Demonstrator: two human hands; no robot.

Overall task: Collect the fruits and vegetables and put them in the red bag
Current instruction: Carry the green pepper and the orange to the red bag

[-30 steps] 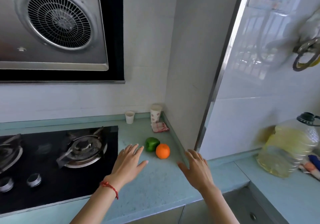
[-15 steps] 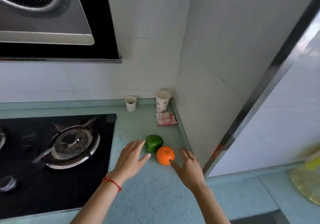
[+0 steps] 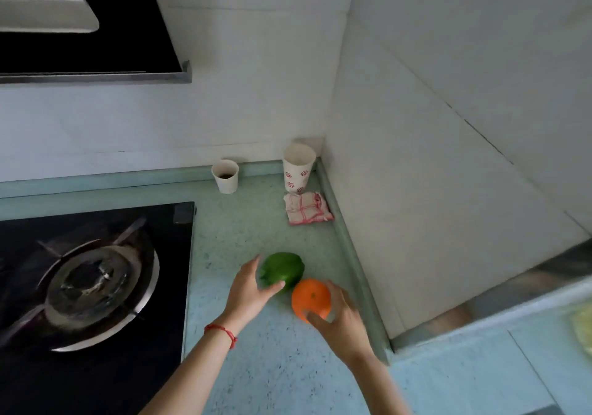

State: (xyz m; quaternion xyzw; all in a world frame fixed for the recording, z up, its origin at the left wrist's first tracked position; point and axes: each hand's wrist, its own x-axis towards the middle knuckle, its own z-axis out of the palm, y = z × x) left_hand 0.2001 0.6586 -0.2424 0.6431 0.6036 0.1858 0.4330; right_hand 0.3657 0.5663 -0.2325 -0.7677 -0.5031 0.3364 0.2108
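Observation:
A green bell pepper point(image 3: 283, 268) and an orange point(image 3: 310, 297) sit side by side on the pale green counter point(image 3: 256, 228), near the wall corner. My left hand point(image 3: 248, 289) wraps the pepper's left side, thumb across its front and fingers behind it. My right hand point(image 3: 341, 315) cups the orange from the right and below, thumb pressed on its front. Both fruits still rest at counter level. The red bag is not in view.
A black gas hob point(image 3: 93, 280) with a burner lies to the left. Two paper cups point(image 3: 226, 175) point(image 3: 298, 167) and a folded red-checked cloth point(image 3: 307, 208) stand in the back corner. White tiled walls close the back and right. An extractor hood point(image 3: 89, 20) hangs above.
Both hands have moved forward from open reaching poses and closed around the fruits: left on the pepper, right on the orange. The camera has tilted down and closer.

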